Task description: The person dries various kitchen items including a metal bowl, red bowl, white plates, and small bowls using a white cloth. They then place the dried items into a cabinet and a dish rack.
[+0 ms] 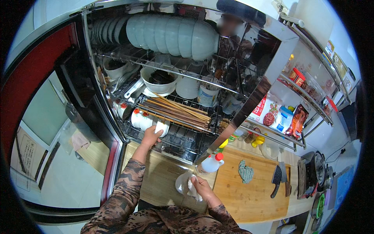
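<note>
My left hand [152, 136] grips a white bowl [162, 127] at the bottom rack of a dish cabinet [192, 159]. Just left of it, white bowls with red flowers [142, 119] stand on edge in a row. Over the counter, my right hand [203, 187] pinches a white cloth [193, 189]. A round, pale dish [181, 182] is beside that cloth; whether my fingers also hold it is unclear. Many chopsticks [178, 112] lie on the wire shelf above my left hand.
Large pale bowls [172, 36] fill the top shelf. The cabinet's door [84, 84] hangs open at left. Right of my right hand are a white jug with a red cap [211, 164] and a wooden cutting board [248, 201] bearing a green cloth [245, 171], a knife [276, 178] and a cleaver [284, 174].
</note>
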`<state>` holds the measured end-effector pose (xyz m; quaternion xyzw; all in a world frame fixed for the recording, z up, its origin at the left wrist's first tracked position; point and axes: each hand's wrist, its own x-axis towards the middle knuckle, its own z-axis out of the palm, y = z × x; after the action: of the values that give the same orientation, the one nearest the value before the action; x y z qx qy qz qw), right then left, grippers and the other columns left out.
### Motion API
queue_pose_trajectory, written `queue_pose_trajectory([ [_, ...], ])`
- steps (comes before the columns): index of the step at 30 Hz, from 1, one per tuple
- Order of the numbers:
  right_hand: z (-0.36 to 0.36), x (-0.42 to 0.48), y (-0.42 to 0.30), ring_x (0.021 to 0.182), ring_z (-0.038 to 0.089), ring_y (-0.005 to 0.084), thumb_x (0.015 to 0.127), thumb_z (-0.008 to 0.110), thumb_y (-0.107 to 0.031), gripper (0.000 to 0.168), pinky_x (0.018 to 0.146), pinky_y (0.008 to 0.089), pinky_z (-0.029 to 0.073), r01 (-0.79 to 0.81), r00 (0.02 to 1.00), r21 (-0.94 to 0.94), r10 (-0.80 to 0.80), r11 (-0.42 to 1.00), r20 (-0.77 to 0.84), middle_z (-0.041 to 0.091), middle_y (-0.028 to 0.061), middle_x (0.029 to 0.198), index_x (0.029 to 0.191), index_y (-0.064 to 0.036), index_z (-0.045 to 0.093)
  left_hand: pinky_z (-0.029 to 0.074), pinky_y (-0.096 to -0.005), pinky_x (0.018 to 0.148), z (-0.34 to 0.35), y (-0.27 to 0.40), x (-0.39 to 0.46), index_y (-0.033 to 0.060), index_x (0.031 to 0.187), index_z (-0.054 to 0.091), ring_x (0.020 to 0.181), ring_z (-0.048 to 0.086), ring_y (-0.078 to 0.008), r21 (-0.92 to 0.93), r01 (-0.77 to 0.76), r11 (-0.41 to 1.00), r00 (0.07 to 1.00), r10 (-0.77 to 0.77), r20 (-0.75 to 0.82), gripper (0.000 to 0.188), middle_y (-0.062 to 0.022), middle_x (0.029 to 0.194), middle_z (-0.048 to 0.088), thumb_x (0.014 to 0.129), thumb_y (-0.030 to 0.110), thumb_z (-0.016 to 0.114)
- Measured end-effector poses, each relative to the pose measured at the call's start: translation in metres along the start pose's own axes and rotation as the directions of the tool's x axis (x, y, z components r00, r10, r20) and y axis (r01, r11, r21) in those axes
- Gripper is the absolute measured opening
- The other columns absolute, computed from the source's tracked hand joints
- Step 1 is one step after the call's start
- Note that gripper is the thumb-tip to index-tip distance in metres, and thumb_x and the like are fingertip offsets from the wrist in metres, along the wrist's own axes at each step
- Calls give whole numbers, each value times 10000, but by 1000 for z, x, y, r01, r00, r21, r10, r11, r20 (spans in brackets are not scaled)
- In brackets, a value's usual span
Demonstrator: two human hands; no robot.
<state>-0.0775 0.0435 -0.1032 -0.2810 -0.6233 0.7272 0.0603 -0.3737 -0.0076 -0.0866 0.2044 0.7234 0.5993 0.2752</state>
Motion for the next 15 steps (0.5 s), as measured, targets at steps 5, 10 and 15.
queue_pose_trajectory([
  [5, 3, 2, -8, 775, 434, 41, 864, 461, -320, 342, 684, 207, 388, 92, 994, -62, -95, 994, -47, 525, -44, 825, 1005, -19, 543, 319, -197, 334, -7, 14, -9, 5, 829, 546, 388, 454, -79, -140, 34, 990, 989, -13, 151, 201, -14, 563, 528, 797, 202, 572],
  [10, 15, 10, -34, 894, 505, 193, 816, 539, -221, 310, 794, 281, 390, 350, 842, -423, -479, 836, -249, 555, 67, 984, 1054, -23, 522, 344, -190, 367, 3, 34, -64, 1, 881, 554, 435, 462, -72, -186, 74, 980, 961, -20, 275, 187, -19, 639, 560, 788, 162, 576],
  [15, 44, 9, -97, 1024, 447, 306, 692, 631, -180, 387, 884, 354, 344, 425, 585, -887, -803, 182, 116, 472, 146, 1140, 1052, -71, 540, 361, -215, 385, 11, 41, -143, -15, 830, 570, 443, 472, -76, -21, 93, 995, 901, -75, 427, 176, 2, 552, 507, 758, 142, 605],
])
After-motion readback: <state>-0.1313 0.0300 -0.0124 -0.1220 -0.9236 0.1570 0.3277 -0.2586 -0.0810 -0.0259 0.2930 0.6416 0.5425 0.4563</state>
